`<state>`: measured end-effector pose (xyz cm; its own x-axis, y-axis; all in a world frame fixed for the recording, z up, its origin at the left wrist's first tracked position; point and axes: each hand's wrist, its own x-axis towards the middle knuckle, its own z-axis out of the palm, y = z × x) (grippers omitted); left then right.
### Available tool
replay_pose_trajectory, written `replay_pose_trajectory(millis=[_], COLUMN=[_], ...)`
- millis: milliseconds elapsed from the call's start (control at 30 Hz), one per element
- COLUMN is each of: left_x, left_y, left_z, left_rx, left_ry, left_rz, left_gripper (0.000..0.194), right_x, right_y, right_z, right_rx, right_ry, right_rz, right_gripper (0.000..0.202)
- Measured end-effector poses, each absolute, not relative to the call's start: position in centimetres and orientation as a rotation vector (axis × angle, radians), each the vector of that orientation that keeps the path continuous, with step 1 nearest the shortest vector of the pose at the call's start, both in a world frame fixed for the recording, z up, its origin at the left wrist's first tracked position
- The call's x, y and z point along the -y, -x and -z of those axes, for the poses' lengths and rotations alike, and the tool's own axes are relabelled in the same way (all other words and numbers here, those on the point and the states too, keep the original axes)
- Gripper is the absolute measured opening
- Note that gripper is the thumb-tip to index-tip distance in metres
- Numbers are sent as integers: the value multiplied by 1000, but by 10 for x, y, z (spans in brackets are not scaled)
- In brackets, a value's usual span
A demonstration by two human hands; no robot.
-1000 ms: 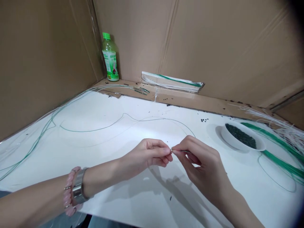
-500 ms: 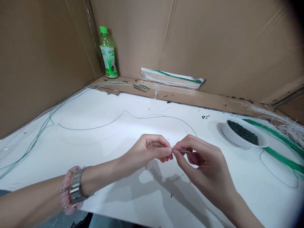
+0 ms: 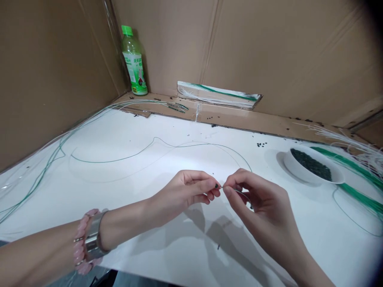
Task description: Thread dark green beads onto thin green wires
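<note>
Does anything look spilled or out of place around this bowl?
Yes, a little: small dark pieces lie loose on the white tabletop, left of the white bowl. They look like strays from its dark contents.

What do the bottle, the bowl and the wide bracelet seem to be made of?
Bottle: probably clear plastic, glossy; you can see through its upper part.
Bowl: smooth white, perhaps ceramic or plastic; the look doesn't settle it.
Wide bracelet: likely polished metal, given its silvery, mirror-like shine.

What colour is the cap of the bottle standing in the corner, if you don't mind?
The cap is bright green, clearest in the head view.
</note>
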<state>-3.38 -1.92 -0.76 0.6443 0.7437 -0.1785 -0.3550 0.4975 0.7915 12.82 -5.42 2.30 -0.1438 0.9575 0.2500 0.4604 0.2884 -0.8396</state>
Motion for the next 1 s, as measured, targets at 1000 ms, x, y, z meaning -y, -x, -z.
replay_pose_trajectory(millis=[1000], left_x=[14], left_y=[37], left_z=[10], left_rx=[-535], left_ry=[-916], left_rz=[-699], left_gripper=[17], right_x=[58], right_y=[-126], right_z=[-17], right_rx=[1849], right_ry=[1193], right_rz=[-492], right_gripper=[13])
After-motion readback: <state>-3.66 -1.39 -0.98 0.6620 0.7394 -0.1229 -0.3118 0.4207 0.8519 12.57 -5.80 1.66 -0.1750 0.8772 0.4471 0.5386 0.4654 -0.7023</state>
